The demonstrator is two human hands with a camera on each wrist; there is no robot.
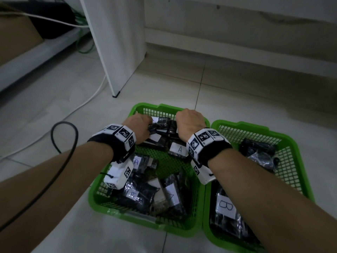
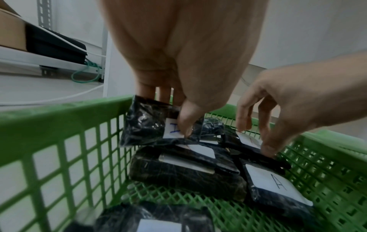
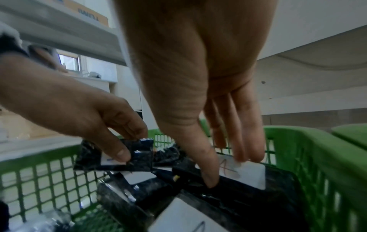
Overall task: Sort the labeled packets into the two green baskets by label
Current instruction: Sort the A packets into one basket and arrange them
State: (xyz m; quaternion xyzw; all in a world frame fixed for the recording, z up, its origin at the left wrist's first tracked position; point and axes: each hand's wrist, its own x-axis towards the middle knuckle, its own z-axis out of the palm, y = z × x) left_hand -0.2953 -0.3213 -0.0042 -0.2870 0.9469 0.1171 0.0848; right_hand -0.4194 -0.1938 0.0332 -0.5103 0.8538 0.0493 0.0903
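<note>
The left hand pinches a small packet at the far wall of the left basket, lifted above the others. The right hand beside it has straight fingers touching an A packet, close to the right wall. The right basket touches alongside, with bare mesh at its far end.

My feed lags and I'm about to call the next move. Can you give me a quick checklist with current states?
1. Left hand pinches small packet: ok.
2. Its label readable: not ok, thumb covers it.
3. Right hand has gripped the A packet: cannot tell, fingertips touch it.
4. Right basket holds a B packet: ok.
5. Left basket free of B: not ok, stray B packet near the person's edge.
</note>
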